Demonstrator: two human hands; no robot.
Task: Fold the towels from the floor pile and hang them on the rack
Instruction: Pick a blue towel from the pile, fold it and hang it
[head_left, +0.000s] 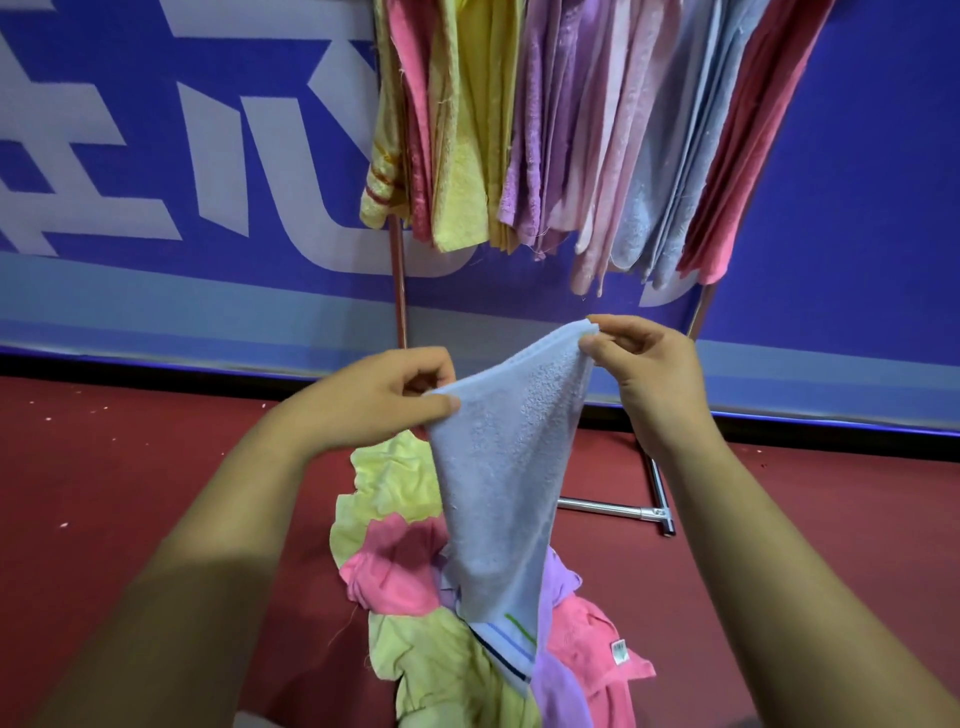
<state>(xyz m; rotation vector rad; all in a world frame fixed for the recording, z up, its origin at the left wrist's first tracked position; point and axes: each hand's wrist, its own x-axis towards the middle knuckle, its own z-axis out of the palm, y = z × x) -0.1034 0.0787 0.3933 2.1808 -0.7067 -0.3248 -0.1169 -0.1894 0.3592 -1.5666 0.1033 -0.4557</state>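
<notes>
Hanging from both hands (384, 400), pale blue towel (498, 499) (striped hem), terry nap, limp

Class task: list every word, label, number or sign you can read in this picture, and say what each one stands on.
On the blue banner: large white characters, cut off by the frame; none readable.
White tag on the pink towel in the floor pile: print too small to read.
No other text.
</notes>
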